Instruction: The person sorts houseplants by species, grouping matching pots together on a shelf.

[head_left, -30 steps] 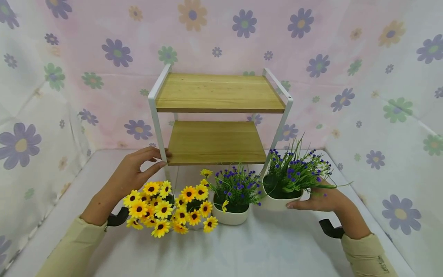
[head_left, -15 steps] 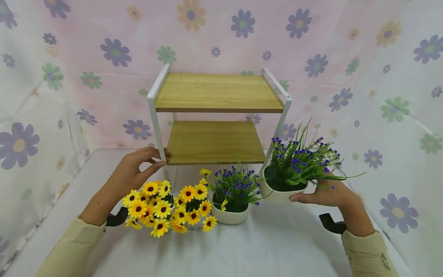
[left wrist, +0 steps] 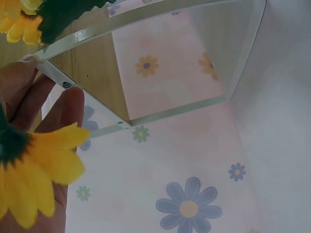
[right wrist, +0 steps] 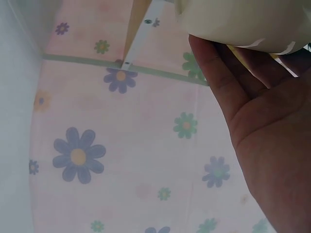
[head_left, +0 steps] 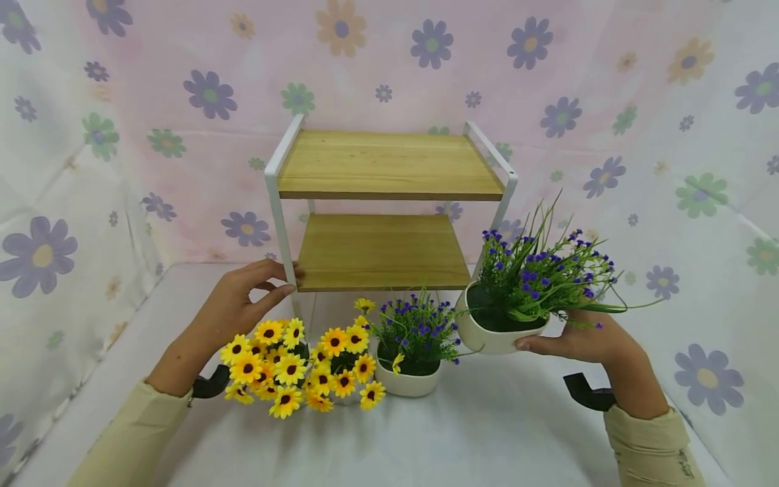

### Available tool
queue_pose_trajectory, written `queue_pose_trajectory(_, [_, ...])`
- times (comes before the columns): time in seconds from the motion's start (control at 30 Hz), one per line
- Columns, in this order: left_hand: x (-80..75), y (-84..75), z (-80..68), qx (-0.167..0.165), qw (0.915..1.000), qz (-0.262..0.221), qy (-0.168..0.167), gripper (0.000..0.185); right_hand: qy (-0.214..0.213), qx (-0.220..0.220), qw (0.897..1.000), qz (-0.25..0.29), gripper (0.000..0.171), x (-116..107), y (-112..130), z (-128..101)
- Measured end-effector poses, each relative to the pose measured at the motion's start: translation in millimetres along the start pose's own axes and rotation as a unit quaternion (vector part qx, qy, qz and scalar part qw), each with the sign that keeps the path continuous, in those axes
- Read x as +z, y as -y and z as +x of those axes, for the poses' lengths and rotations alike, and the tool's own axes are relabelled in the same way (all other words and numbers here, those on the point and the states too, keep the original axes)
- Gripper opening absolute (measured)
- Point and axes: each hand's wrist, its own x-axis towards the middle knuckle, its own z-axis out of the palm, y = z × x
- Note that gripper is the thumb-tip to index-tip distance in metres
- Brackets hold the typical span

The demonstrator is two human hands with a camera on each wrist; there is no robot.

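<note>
Right hand (head_left: 592, 341) has the white purple-flowered pot (head_left: 491, 341) raised off the table (head_left: 475, 433), near the front right leg of the shelf rack (head_left: 389, 166); contact with the leg can't be told. Rim slants down toward the hand. Thumb sits on the pot's wall, the other fingers (right wrist: 218, 73) reach under its base: pot pinched between. Left hand (head_left: 236, 297) pinches the rack's front left upright by the lower board, thumb in front, fingers behind. Handling, by judgement: pot looks smooth and rigid, probably light, perhaps a bit slippery; foliage looks artificial, springy, wide and prone to catching. Best hold is low on the wall with support beneath, clear of stems. Rack seems stiff; its upright makes a sound grip.
</note>
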Motion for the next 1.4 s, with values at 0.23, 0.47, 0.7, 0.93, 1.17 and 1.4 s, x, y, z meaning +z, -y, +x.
queue_pose_trajectory(0.23, [-0.1,0.3,1.1,0.000,1.0000,-0.001,0.001,0.021,-0.092,-0.138,0.986,0.035,0.113,-5.2,6.0,16.5])
queue_pose_trajectory(0.47, [0.6,2.6,0.2,0.013,0.9999,0.000,-0.004,0.026,-0.068,-0.118,0.990,0.038,0.112,-22.3,13.5,23.5])
queue_pose_trajectory(0.7, [0.3,5.0,-1.3,0.014,0.9999,-0.004,-0.004,0.028,-0.050,-0.137,0.988,0.047,0.117,-44.7,30.6,40.3])
queue_pose_trajectory(0.93, [1.4,4.6,-0.7,0.011,0.9999,-0.005,-0.002,0.027,-0.047,-0.124,0.989,0.069,0.112,-63.8,51.8,58.1])
queue_pose_trajectory(1.17, [1.6,5.6,-0.6,0.011,0.9999,0.002,-0.004,0.029,-0.026,-0.123,0.986,0.106,0.098,-85.5,77.0,80.0])
queue_pose_trajectory(1.4, [1.9,5.8,-0.6,0.009,0.9999,0.003,-0.005,0.028,-0.026,-0.175,0.957,0.228,0.083,-102.0,89.3,111.5])
